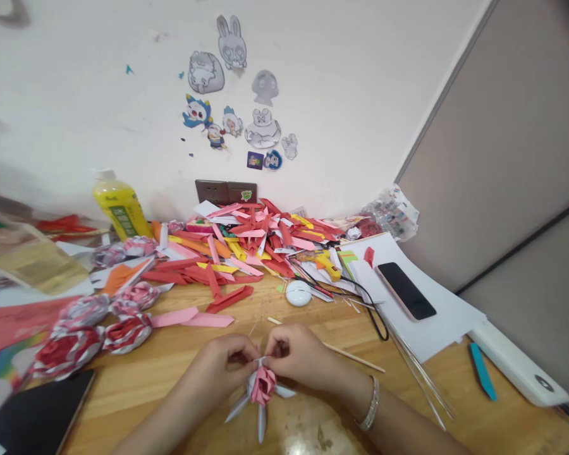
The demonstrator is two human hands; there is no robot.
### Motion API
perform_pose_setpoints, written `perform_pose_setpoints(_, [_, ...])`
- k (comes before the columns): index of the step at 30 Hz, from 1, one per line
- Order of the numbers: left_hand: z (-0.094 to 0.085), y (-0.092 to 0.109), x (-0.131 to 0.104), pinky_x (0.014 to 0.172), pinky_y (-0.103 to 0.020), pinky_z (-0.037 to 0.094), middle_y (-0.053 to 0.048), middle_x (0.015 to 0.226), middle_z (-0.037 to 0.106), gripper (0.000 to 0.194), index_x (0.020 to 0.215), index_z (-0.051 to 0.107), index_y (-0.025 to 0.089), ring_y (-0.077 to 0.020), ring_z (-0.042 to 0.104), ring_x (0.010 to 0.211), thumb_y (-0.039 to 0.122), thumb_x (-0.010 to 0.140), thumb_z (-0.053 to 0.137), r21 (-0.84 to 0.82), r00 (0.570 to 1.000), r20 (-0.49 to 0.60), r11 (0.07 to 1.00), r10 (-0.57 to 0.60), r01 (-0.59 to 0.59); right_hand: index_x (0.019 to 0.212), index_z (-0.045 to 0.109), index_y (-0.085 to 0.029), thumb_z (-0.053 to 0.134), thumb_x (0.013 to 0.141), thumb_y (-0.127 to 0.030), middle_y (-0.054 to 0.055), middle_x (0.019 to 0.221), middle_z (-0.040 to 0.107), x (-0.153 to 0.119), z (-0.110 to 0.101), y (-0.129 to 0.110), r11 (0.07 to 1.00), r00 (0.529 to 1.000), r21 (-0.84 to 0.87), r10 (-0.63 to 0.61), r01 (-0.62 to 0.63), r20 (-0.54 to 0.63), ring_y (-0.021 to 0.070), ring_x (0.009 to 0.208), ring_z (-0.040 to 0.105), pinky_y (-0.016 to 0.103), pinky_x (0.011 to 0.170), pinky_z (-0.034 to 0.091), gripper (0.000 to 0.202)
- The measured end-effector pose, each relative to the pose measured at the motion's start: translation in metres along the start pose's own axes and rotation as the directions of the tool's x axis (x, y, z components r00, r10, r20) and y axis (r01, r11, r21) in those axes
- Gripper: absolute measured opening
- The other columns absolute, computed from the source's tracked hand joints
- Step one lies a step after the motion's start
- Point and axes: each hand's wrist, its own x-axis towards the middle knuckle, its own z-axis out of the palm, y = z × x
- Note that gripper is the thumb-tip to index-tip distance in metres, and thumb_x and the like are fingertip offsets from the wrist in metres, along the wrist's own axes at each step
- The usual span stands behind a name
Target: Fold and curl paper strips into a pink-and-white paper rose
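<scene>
Between my two hands is a small folded-paper flower [263, 384], with a pink centre and pale, pointed strips fanning out below and to the sides. My left hand [227, 360] pinches its upper edge from the left, fingers curled. From the other side my right hand [291, 354] pinches the same upper edge, its thumb and fingertips close to the left ones. A bracelet [370, 404] circles the right wrist. Just behind the hands, a thin wooden stick [353, 357] lies on the wooden table [180, 344], partly hidden by my right hand.
Folded paper strips [265, 237] are heaped against the wall. Finished paper flowers [71, 347] sit at left near a dark tablet [38, 411] and a yellow bottle [121, 205]. A white mouse [298, 293], yellow glue gun [329, 265], phone [406, 291] and metal wires [422, 376] lie rightward.
</scene>
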Motion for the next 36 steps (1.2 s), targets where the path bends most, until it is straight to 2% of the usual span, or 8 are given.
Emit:
perform_pose_setpoints(6, [-0.002, 0.002, 0.0, 0.061, -0.025, 0.048, -0.003, 0.064, 0.07, 0.018, 0.062, 0.067, 0.017, -0.0176, 0.065, 0.063, 0.033, 0.066, 0.059, 0.029, 1.0, -0.006, 1.0, -0.01, 0.011, 0.066, 0.062, -0.015, 0.066, 0.069, -0.013, -0.004, 0.062, 0.06, 0.0, -0.002, -0.001, 1.0, 1.0, 0.005, 0.008, -0.009, 0.028, 0.0099, 0.057, 0.054, 0.019, 0.055, 0.041, 0.005])
perform_pose_setpoints(9, [0.001, 0.007, -0.003, 0.061, -0.024, 0.046, -0.003, 0.064, 0.069, 0.016, 0.059, 0.068, 0.018, -0.017, 0.064, 0.064, 0.028, 0.066, 0.057, 0.126, 0.996, -0.041, 0.989, 0.078, -0.072, 0.068, 0.062, -0.016, 0.064, 0.07, -0.011, -0.004, 0.064, 0.06, -0.002, -0.005, -0.003, 1.0, 0.998, 0.002, -0.015, 0.015, 0.058, 0.0101, 0.059, 0.055, 0.019, 0.056, 0.041, 0.006])
perform_pose_setpoints(12, [0.002, 0.011, -0.005, 0.057, -0.023, 0.043, -0.003, 0.061, 0.067, 0.016, 0.054, 0.064, 0.018, -0.0163, 0.062, 0.06, 0.027, 0.066, 0.056, 0.21, 0.987, -0.071, 0.969, 0.145, -0.127, 0.065, 0.061, -0.016, 0.063, 0.068, -0.006, -0.005, 0.061, 0.059, -0.005, -0.005, -0.008, 0.993, 0.998, -0.099, -0.054, 0.058, 0.036, 0.0093, 0.058, 0.053, 0.018, 0.054, 0.038, 0.01])
perform_pose_setpoints(19, [-0.001, 0.011, -0.004, 0.057, -0.023, 0.045, -0.002, 0.062, 0.068, 0.019, 0.062, 0.062, 0.018, -0.0167, 0.062, 0.061, 0.033, 0.069, 0.054, 0.113, 1.0, 0.024, 0.994, -0.009, 0.006, 0.063, 0.061, -0.016, 0.064, 0.07, -0.009, -0.005, 0.059, 0.058, -0.005, -0.002, -0.011, 0.975, 0.997, -0.206, -0.08, 0.078, 0.0, 0.0093, 0.058, 0.052, 0.017, 0.053, 0.035, 0.011])
perform_pose_setpoints(24, [0.001, 0.013, -0.007, 0.057, -0.023, 0.044, -0.001, 0.062, 0.067, 0.019, 0.06, 0.064, 0.019, -0.0164, 0.062, 0.061, 0.028, 0.071, 0.051, 0.206, 0.992, -0.113, 0.978, 0.048, -0.023, 0.072, 0.062, -0.017, 0.063, 0.074, -0.013, -0.003, 0.068, 0.061, -0.002, -0.006, -0.004, 0.991, 0.995, -0.104, -0.075, 0.082, 0.071, 0.0105, 0.062, 0.055, 0.018, 0.056, 0.04, 0.004])
perform_pose_setpoints(27, [0.0, 0.016, -0.009, 0.058, -0.024, 0.043, -0.002, 0.063, 0.067, 0.021, 0.061, 0.066, 0.02, -0.0167, 0.061, 0.062, 0.029, 0.072, 0.051, 0.243, 0.986, -0.141, 0.969, 0.089, -0.053, 0.071, 0.061, -0.017, 0.064, 0.073, -0.011, -0.004, 0.067, 0.061, -0.001, -0.007, -0.001, 0.986, 0.994, -0.126, -0.102, 0.107, 0.047, 0.0099, 0.061, 0.054, 0.018, 0.056, 0.039, 0.006])
perform_pose_setpoints(30, [-0.006, 0.019, -0.008, 0.061, -0.024, 0.045, -0.002, 0.065, 0.068, 0.019, 0.062, 0.066, 0.019, -0.0175, 0.063, 0.065, 0.033, 0.071, 0.056, 0.148, 0.997, -0.056, 0.988, 0.056, -0.047, 0.067, 0.061, -0.017, 0.066, 0.071, -0.013, -0.005, 0.062, 0.058, -0.001, -0.004, 0.0, 0.986, 0.995, -0.135, -0.1, 0.099, 0.003, 0.009, 0.057, 0.05, 0.018, 0.052, 0.036, 0.008])
perform_pose_setpoints(36, [-0.011, 0.014, 0.0, 0.061, -0.028, 0.049, 0.0, 0.069, 0.065, 0.037, 0.076, 0.06, 0.018, -0.0178, 0.063, 0.065, 0.054, 0.065, 0.061, -0.24, 0.992, 0.024, 0.962, -0.125, 0.127, 0.068, 0.067, -0.017, 0.066, 0.069, -0.008, -0.004, 0.061, 0.059, -0.001, 0.0, -0.007, 0.982, 0.989, -0.132, -0.141, 0.134, -0.046, 0.0093, 0.058, 0.052, 0.018, 0.054, 0.037, 0.008])
